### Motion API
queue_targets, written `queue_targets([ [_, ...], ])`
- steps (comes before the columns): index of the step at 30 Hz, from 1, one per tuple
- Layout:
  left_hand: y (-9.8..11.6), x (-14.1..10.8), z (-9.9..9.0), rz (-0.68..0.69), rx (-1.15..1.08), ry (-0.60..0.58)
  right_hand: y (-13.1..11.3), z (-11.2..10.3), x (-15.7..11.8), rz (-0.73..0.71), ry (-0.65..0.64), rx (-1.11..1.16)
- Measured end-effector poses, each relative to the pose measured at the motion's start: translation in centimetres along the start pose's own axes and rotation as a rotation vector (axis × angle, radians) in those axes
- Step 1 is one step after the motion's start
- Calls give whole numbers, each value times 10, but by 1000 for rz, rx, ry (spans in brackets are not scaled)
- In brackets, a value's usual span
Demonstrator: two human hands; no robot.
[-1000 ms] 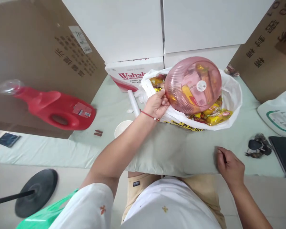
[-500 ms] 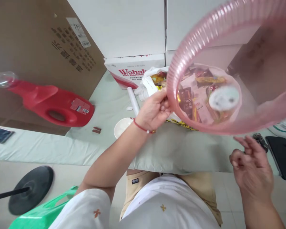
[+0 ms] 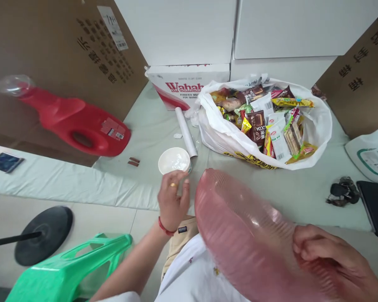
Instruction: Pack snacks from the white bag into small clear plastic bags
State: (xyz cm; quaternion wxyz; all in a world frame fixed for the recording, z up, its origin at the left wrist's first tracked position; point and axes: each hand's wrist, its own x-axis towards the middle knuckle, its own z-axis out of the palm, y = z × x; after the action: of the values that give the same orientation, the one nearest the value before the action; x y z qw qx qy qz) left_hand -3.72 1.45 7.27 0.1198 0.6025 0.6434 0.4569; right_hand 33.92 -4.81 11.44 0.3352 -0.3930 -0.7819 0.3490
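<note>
A large translucent pink plastic basin (image 3: 239,235), partly blurred, is tilted in front of my body at the lower right. My right hand (image 3: 337,256) grips its rim, fingers wrapped round the ridged edge. My left hand (image 3: 174,199) is just in front of a small white bowl (image 3: 174,161), off the basin, with its fingers bent and somewhat apart and nothing seen between them. Behind the basin stands a white plastic bag (image 3: 323,126) full of wrapped snacks (image 3: 256,126).
On the left lies a red jug (image 3: 66,121) against a cardboard box (image 3: 59,50). A white roll (image 3: 185,132) is by the bowl. Keys (image 3: 343,191), a black phone (image 3: 376,207) and a white jug (image 3: 371,153) are at right. A green stool (image 3: 66,268) stands below.
The basin has come down from above the snack bag to my body. My left hand has let go of it and moved left and down; my right hand has taken hold of its rim.
</note>
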Motion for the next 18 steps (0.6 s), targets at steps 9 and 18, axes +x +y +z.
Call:
queue_targets([
  [9,-76,6,-13,336,415,17,13,28,6,-185,-126,-273],
  [18,29,9,-19,297,-259,-68,45,63,2,-164,-46,-341],
])
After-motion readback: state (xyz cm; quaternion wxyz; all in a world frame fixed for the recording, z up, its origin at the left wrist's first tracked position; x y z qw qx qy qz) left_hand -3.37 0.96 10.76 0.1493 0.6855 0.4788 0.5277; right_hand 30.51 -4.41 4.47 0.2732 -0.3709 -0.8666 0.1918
